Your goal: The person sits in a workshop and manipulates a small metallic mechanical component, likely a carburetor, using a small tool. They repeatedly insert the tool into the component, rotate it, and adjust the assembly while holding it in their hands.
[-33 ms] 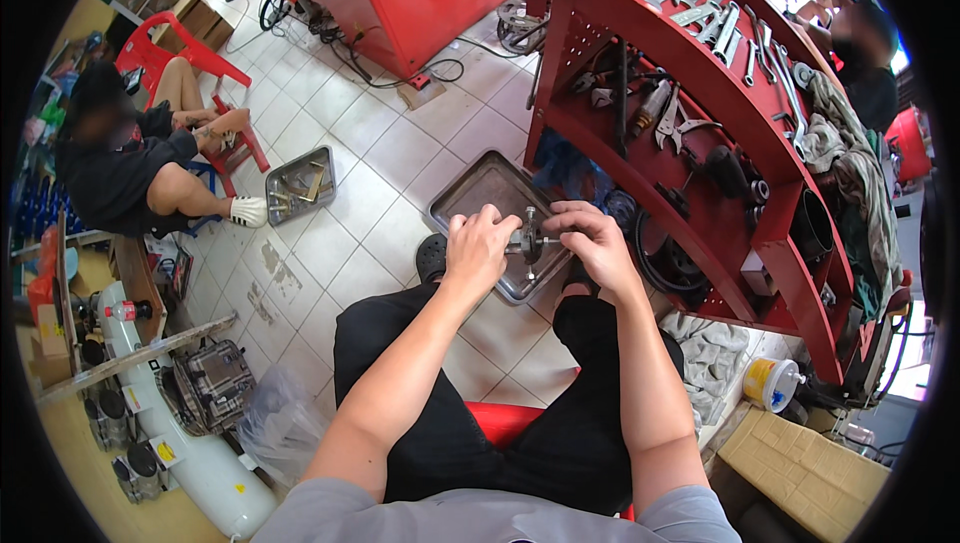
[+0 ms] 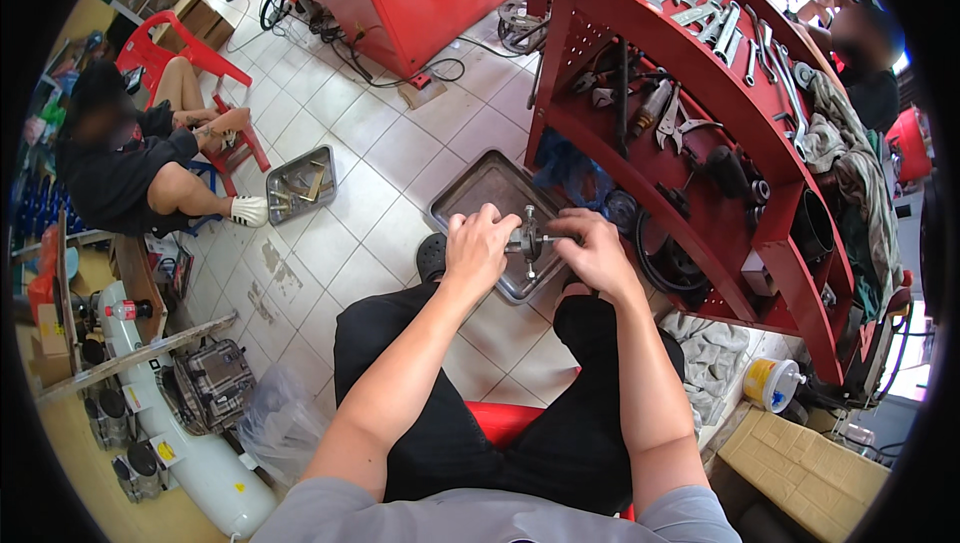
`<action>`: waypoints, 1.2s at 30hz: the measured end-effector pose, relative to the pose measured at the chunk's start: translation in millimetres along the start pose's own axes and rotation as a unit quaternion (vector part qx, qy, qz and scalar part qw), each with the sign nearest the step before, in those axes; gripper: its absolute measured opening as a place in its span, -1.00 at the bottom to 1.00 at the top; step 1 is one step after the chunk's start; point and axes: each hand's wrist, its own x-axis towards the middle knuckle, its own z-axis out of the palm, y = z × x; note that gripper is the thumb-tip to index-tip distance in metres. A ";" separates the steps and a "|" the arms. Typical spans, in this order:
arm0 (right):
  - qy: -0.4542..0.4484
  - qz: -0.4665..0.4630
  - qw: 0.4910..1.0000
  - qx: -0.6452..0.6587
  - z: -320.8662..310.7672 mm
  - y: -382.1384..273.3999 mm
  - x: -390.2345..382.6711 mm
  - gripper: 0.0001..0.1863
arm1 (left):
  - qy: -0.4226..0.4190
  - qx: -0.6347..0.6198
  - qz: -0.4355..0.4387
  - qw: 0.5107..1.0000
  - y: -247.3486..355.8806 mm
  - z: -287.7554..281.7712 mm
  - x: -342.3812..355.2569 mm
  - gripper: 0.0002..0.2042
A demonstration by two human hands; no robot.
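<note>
Above the tray, between my knees, I hold a small metal assembly (image 2: 530, 243) that looks like a puller. It has a dark crosspiece with bright bolts at its upper and lower ends and a thin rod sticking out to the right. My left hand (image 2: 478, 250) is wrapped round its left end, hiding that part. On the right side, my right hand (image 2: 598, 251) has its fingers curled at the tip of the thin rod; they partly cover it and are slightly blurred. Beneath lies a grey metal tray (image 2: 470, 178) on the tiled floor.
A red tool cart (image 2: 690, 183) with several wrenches (image 2: 725, 28) stands at right. Another person (image 2: 130, 153) sits at left beside a smaller tray of parts (image 2: 302, 205); a second person (image 2: 868, 63) is at far right. A cardboard box (image 2: 800, 473) lies lower right.
The fingers of my right hand, more spread earlier, have curled in and down around the rod's end. My left hand and the metal assembly stay nearly in place.
</note>
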 end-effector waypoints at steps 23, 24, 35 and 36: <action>0.036 0.020 0.959 0.279 -5.1 2.4 7.7 -0.68 | -0.024 0.001 -0.011 1.000 1.9 0.4 0.0 -0.53; 0.043 0.058 0.983 0.166 -0.6 4.8 7.5 -0.65 | -0.027 -0.001 -0.016 0.999 1.6 0.5 -0.6 -0.53; 0.014 0.125 0.990 -0.060 1.7 -1.9 4.5 -0.67 | -0.045 0.009 -0.024 0.999 0.5 2.9 -1.0 -0.53; 0.007 0.087 0.996 -0.008 4.0 2.5 4.6 -0.65 | -0.045 0.009 -0.028 0.999 0.1 1.7 -1.3 -0.53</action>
